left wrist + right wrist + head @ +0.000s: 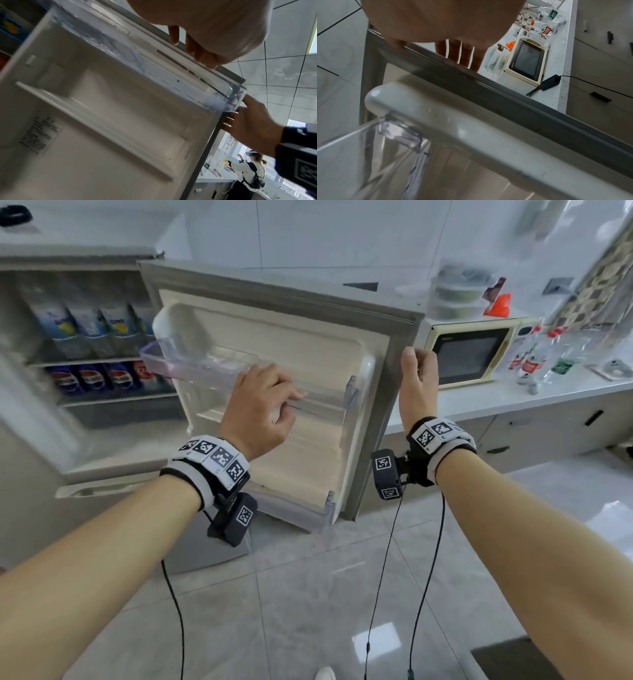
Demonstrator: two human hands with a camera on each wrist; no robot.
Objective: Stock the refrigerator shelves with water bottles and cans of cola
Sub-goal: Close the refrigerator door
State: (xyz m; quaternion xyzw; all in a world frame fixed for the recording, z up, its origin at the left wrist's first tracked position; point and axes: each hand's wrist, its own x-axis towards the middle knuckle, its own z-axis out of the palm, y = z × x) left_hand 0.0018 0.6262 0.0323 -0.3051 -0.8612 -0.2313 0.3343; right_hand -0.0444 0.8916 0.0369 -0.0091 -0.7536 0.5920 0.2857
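1. Head view: the refrigerator door (281, 392) stands swung wide, its inner liner facing the camera. The left hand (260, 405) rests on the front rail of the clear door bin (205, 364) near the door's top edge, fingers loosely curled over the rail. The right hand (416, 381) is at the door's outer side edge, fingers bent round it. Inside the refrigerator (85, 344), water bottles (89, 326) stand in a row on the upper shelf and cola cans (99, 378) line the shelf below. More water bottles (534, 361) stand on the worktop (565, 392), right of the microwave (472, 354)

2. Left wrist view: the left hand's fingers (197, 46) hang bent beside the clear bin's rim, though whether they touch it is unclear. The right hand's fingertips (229, 119) press on the grey door edge at the bin's corner, thumb against the bin's end

3. Right wrist view: the right hand's fingers (464, 54) are close together, hooked over the grey door seal (488, 86). Beyond lie the microwave and bottles on the worktop's far end
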